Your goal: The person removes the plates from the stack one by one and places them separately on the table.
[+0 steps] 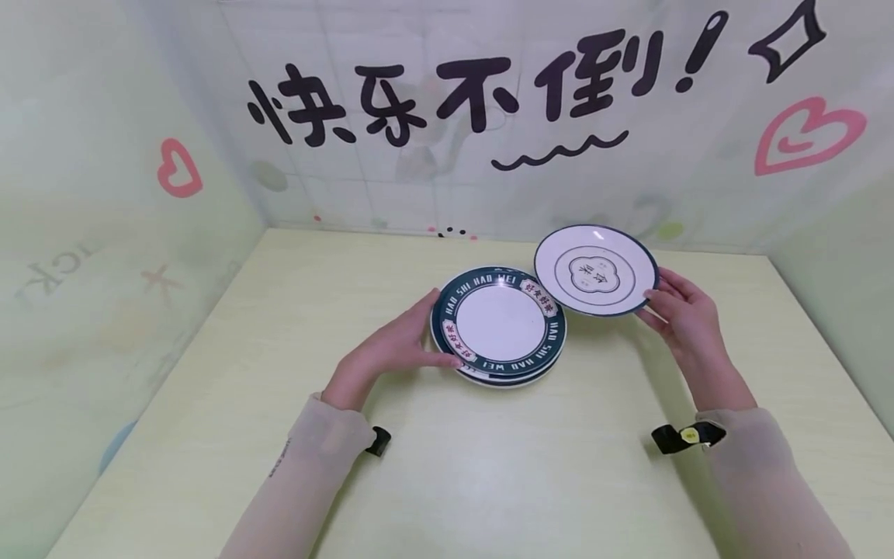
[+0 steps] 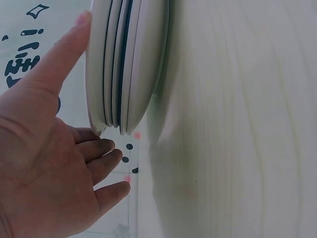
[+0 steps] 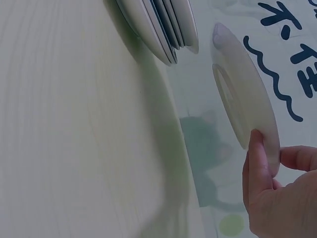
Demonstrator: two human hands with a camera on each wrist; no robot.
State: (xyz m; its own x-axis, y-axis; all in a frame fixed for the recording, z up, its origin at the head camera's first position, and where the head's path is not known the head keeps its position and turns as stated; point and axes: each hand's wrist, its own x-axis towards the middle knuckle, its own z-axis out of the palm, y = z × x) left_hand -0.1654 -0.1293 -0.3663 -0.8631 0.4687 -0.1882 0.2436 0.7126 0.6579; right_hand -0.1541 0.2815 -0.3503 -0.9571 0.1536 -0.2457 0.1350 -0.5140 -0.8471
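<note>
A stack of plates (image 1: 500,324) stands on the table, its top plate white with a dark green rim and lettering. My left hand (image 1: 391,341) spans the stack's left side, thumb at the front rim and fingertips at the far left edge. In the left wrist view the stack (image 2: 126,69) shows edge-on, with the outer fingers loose beside it. My right hand (image 1: 687,314) pinches a white plate (image 1: 597,270) with a thin blue rim, thumb above and fingers beneath. That plate (image 3: 252,94) is raised and tilted off the table, its left edge overlapping the stack in the head view.
The pale wood-grain table (image 1: 531,473) meets a printed back curtain (image 1: 391,186) behind the plates. Side curtains (image 1: 105,256) stand left and right. A black strap (image 1: 687,437) hangs at the right cuff, another black strap (image 1: 379,441) at the left.
</note>
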